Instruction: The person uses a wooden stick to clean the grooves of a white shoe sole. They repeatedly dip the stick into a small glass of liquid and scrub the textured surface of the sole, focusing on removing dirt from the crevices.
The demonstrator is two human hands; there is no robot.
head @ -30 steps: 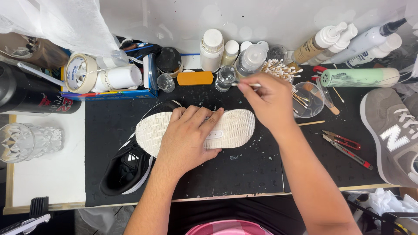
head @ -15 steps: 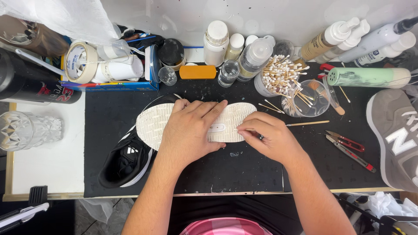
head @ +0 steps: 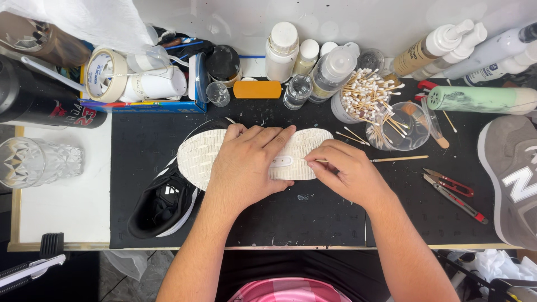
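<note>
Centrally, left hand (head: 246, 168) flat on white sole (head: 204, 154), right hand (head: 347, 173) alongside.

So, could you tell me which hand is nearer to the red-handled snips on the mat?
The right hand, just left of the red-handled snips; the left hand lies farther left, flat on the white sole.

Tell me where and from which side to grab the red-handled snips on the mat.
Grip the red-handled snips across the red handle at the right end, coming straight down from above. They lie flat on the black mat with bare mat around them, and the pointed blades face left toward the right hand.
</note>
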